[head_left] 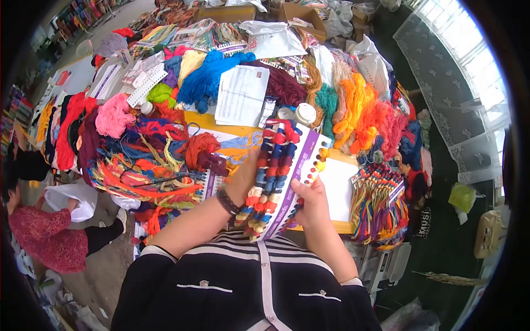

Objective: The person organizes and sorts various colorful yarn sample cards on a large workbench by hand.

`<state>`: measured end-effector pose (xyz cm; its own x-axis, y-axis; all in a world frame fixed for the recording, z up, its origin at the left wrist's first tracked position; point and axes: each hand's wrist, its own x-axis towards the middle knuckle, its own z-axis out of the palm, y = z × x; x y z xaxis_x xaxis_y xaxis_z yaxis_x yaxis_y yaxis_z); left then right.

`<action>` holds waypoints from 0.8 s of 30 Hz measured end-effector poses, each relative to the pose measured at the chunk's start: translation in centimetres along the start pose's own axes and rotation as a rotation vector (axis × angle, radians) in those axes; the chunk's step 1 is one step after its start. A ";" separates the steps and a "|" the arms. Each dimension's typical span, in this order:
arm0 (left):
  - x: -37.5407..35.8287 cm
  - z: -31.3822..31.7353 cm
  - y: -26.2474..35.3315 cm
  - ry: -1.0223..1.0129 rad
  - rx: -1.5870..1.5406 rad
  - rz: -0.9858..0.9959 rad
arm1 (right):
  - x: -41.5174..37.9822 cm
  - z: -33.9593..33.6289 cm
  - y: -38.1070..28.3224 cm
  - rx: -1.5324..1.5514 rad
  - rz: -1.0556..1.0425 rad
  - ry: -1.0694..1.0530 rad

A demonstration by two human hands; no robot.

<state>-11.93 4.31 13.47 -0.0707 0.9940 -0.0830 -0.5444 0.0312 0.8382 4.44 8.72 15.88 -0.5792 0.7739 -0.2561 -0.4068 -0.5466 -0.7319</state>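
Up in front of my chest is a white and purple thread card (292, 182) with a row of holes along its edges. Skeins of red, navy, blue and cream thread (272, 165) are looped along its left side, and yellow and dark tufts line the right edge. My right hand (313, 204) grips the card's right edge, thumb flat on its face. From the left, my left hand (245, 179), with a dark bracelet at the wrist, reaches behind the skeins; its fingers are hidden, but it appears to hold the bundle.
Loose tangled thread (143, 165) heaps the table on the left, with orange hanks (356, 110) at the right. Printed sheets (241, 94) lie beyond my hands, near a white jar (305, 113). Finished thread cards (381, 198) hang at the right edge. Another person (47, 237) bends at the left.
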 end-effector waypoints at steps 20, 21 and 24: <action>-5.1 1.1 1.4 -0.252 0.033 0.011 | 0.1 0.9 -0.7 0.031 0.042 0.202; -5.3 1.1 0.7 -0.205 -0.089 -0.125 | 0.2 0.8 -0.6 0.036 0.074 0.224; -5.7 0.5 -0.7 -0.156 -0.103 -0.283 | 0.5 0.3 -0.1 0.013 0.089 0.253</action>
<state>-10.72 -1.28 13.62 0.2196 0.9518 -0.2142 -0.6066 0.3052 0.7341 4.03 9.04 16.03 -0.4185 0.7772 -0.4700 -0.3724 -0.6188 -0.6917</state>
